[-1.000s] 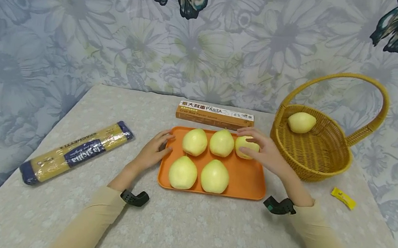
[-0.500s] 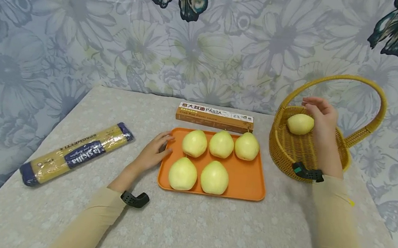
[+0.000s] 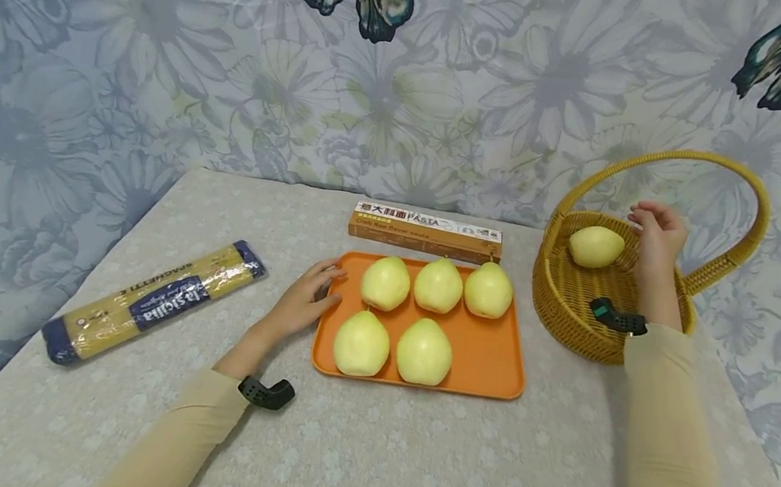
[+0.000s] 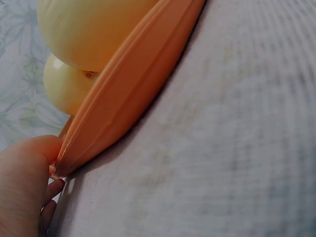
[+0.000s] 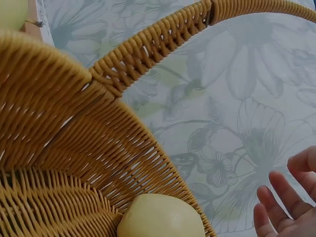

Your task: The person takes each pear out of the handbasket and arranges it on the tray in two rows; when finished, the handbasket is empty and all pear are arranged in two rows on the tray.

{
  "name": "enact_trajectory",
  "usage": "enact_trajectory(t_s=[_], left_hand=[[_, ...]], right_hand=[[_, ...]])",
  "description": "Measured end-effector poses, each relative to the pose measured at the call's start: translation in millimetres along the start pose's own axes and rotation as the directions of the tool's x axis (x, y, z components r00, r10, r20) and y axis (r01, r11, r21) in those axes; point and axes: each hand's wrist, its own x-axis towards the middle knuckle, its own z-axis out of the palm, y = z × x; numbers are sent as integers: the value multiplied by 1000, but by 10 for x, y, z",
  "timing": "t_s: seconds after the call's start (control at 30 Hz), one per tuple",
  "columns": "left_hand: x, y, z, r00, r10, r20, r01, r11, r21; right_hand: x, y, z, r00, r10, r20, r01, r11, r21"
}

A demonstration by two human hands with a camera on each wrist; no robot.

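Observation:
My left hand (image 3: 299,301) rests at the left edge of an orange tray (image 3: 486,363), thumb and fingertips touching its rim; the left wrist view shows the thumb (image 4: 47,148) right at the tray's corner. Several pale yellow pears stand on the tray, among them a back-right pear (image 3: 489,290) and a front pear (image 3: 424,352). My right hand (image 3: 661,234) is raised over the far side of a wicker basket (image 3: 575,329), its fingers loosely bent and holding nothing. Inside the basket, a single pear (image 3: 596,247) lies on its side, left of that hand.
Behind the tray lies a pasta box (image 3: 425,232). A spaghetti packet (image 3: 153,303) lies slantwise on the left of the table. The basket's tall handle (image 3: 705,158) arches above its bowl, near the floral backdrop (image 3: 407,114).
My right hand has left the back-right pear on the tray and moved right, over the basket, then slightly farther right. My left hand stays at the tray's edge.

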Motion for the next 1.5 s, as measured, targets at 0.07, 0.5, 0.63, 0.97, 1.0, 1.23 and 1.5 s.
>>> enact_trajectory(t_s=[0.07,0.5,0.63,0.97,1.0,1.23,1.5], left_hand=[[0,1,-7,1000,1,-5,-1,1000,0],[9,-10,15,1000,15,-4,-15,1000,-7],[12,-13,11,1000,10,-1,-10,1000,-15],[14,-3,13,1000,15,-1,-15,1000,-17],[15,-1,14,1000,16,-1,-16,1000,-18],[14,-1,20,1000,11,7,-11,1000,-12],[18,-6,27,1000,24,2,-24,1000,-2]], right_hand=[[-3,22,-1,1000,-9,2,9,1000,-14],[87,348,-89,979,74,189,81,710,-700],[108,385,-127,953,198,230,44,659,-751],[176,434,-201,840,356,409,197,501,-843],[173,432,-205,831,375,411,198,491,-848],[120,439,-227,699,545,463,146,525,-838],[133,445,-236,707,535,462,158,517,-841]])
